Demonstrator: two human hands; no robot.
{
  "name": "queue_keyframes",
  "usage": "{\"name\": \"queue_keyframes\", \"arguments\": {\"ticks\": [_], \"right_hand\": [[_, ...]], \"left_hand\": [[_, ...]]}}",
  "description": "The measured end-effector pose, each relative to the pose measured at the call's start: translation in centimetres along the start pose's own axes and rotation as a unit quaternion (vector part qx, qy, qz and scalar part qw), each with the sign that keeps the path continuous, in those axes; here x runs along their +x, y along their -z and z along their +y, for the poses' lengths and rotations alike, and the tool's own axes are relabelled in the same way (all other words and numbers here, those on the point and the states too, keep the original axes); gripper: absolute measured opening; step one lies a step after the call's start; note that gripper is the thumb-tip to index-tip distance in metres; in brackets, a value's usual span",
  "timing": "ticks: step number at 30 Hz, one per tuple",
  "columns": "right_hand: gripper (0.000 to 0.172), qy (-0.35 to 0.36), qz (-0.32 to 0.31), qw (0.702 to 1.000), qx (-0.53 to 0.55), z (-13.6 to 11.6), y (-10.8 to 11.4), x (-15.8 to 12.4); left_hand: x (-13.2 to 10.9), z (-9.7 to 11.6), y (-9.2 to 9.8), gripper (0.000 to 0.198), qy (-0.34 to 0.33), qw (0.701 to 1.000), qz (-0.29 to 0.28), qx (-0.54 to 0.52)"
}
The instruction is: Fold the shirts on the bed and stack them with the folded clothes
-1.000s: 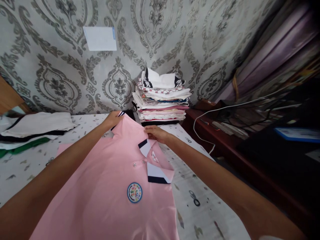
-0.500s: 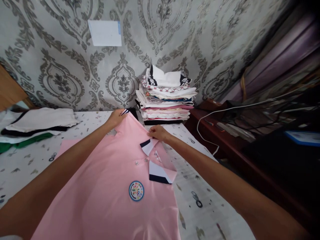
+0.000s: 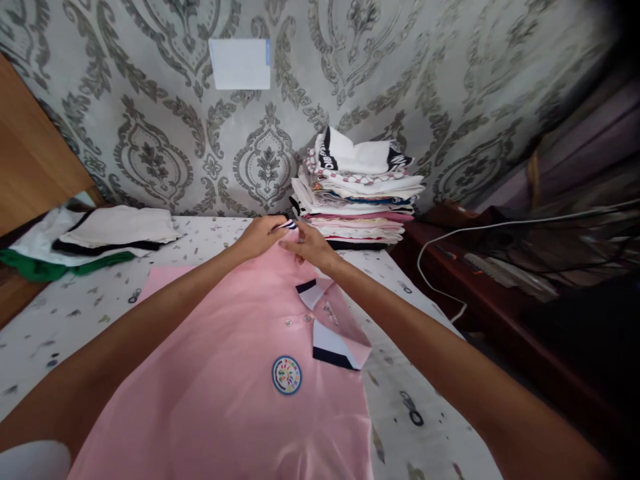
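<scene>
A pink polo shirt [image 3: 235,360] lies front up, its body toward me and its white-and-navy collar [image 3: 336,343] on the right. A round colourful badge [image 3: 287,375] sits on its chest. At the far side my left hand [image 3: 260,238] is closed on the sleeve, near its navy-and-white striped cuff [image 3: 289,225]. My right hand [image 3: 311,247] pinches the same sleeve right beside it, so the two hands nearly touch. Some fingertips are hidden by the cloth and the hands.
Behind the hands rises a tall stack of folded clothes [image 3: 363,193] against the patterned wall [image 3: 210,127]. More folded clothes [image 3: 120,230] lie at the left on the printed sheet [image 3: 400,373]. A white cable [image 3: 425,267] loops over a dark red surface [image 3: 450,287] at the right.
My right hand has moved from the shoulder near the collar out to the cuff, meeting my left hand. The whole view has shifted, so things appear further right.
</scene>
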State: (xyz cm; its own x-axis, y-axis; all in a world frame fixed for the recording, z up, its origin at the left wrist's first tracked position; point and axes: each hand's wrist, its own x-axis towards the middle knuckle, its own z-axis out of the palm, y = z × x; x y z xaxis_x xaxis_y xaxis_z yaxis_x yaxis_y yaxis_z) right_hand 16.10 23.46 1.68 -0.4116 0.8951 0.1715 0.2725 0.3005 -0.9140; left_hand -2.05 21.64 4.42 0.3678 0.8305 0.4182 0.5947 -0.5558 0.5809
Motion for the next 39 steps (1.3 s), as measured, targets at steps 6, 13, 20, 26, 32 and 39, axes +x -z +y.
{"name": "queue_keyframes", "arguments": {"ticks": [6, 13, 20, 26, 32, 39], "right_hand": [[0.026, -0.073, 0.028, 0.989, 0.127, -1.7, -0.9, 0.6], [0.023, -0.102, 0.049, 0.972, 0.206, -1.3, -1.4, -0.6], [0.033, -0.068, 0.044, 0.971, 0.226, -2.1, -0.1, -2.6], [0.043, -0.056, 0.016, 0.972, 0.226, -2.1, 0.9, -5.7], [0.039, -0.045, -0.023, 0.983, 0.177, -1.8, 0.9, -9.6], [0.026, 0.006, -0.152, 0.988, -0.026, -1.4, 2.8, -13.3]], "left_hand": [[-6.7, -3.8, 5.5, 0.041, 0.163, 0.978, -0.102, -0.077], [-16.3, -8.3, 13.2, 0.029, 0.264, 0.935, -0.197, 0.132], [-19.9, -6.3, 16.6, 0.034, 0.232, 0.938, -0.121, 0.227], [-21.9, -3.8, 16.3, 0.035, 0.211, 0.932, -0.078, 0.284], [-24.6, -2.3, 14.7, 0.033, 0.168, 0.928, -0.051, 0.329], [-27.1, -1.3, 13.2, 0.034, 0.156, 0.901, -0.162, 0.371]]}}
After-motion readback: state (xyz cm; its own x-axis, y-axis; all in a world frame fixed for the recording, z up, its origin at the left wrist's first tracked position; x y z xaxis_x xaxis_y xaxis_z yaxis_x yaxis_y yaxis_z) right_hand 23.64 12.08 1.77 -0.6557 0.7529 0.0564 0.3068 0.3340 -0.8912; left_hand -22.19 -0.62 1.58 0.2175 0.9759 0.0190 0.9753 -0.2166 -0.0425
